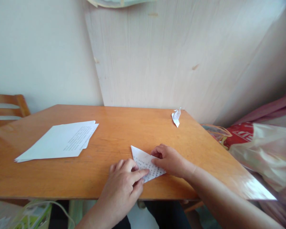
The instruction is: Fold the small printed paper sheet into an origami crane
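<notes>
A printed sheet of paper (pixel 145 160), folded into a roughly triangular shape, lies on the wooden table near its front edge. My left hand (pixel 126 183) holds it from the lower left, the index finger stretched across the print and the thumb at the lower edge. At the paper's right edge, my right hand (pixel 168 160) pinches it between thumb and curled fingers. The paper's far left corner sticks up past both hands. Part of its left side is hidden under my left fingers.
A stack of white paper sheets (pixel 59 140), the top one partly printed, rests on the left of the table (pixel 124 127). A small folded paper figure (pixel 176 118) stands near the far right corner. Bags (pixel 264 146) crowd the right side, and a wooden chair (pixel 9 109) stands at left.
</notes>
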A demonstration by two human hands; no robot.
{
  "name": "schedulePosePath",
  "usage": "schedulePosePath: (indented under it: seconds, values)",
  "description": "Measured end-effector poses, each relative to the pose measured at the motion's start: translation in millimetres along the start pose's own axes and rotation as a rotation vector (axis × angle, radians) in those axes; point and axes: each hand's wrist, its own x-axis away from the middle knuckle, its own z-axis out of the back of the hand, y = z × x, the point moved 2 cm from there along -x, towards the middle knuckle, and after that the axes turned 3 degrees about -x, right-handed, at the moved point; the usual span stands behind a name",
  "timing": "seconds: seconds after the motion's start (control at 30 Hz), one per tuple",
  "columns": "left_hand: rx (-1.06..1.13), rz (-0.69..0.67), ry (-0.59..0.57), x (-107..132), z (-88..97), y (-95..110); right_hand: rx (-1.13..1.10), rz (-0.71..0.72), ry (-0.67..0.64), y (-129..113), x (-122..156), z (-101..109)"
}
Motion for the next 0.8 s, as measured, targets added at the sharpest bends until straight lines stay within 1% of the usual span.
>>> schedulePosePath:
  seconds: [0.17,0.23,0.3,0.37,0.5,0.57,0.73,0.8]
  values:
    - [-0.001,-0.03,0.023,-0.1,-2.5,0.8,-0.192,-0.043,-0.008,-3.6,3.0,3.7]
    - [0.005,-0.045,0.036,0.4,-4.0,0.3,-0.279,-0.045,-0.038,-9.2,6.7,5.9]
    - [0.015,-0.06,0.046,1.3,-5.1,-0.2,-0.314,-0.039,-0.071,-15.6,11.6,7.2]
    - [0.021,-0.073,0.047,2.3,-5.3,-0.2,-0.281,-0.017,-0.05,-21.0,17.6,7.6]
    - [0.013,-0.075,0.043,3.6,-3.8,1.9,-0.126,0.06,0.129,-27.5,32.4,5.6]
    - [0.004,-0.074,0.04,3.6,-3.0,3.1,-0.057,0.09,0.184,-29.4,39.1,3.6]
    - [-0.017,-0.07,0.022,1.7,-2.7,3.8,0.062,0.101,0.196,-26.0,42.5,2.8]
    - [-0.017,-0.065,0.021,1.1,-3.0,3.6,0.115,0.113,0.238,-21.3,41.5,5.2]
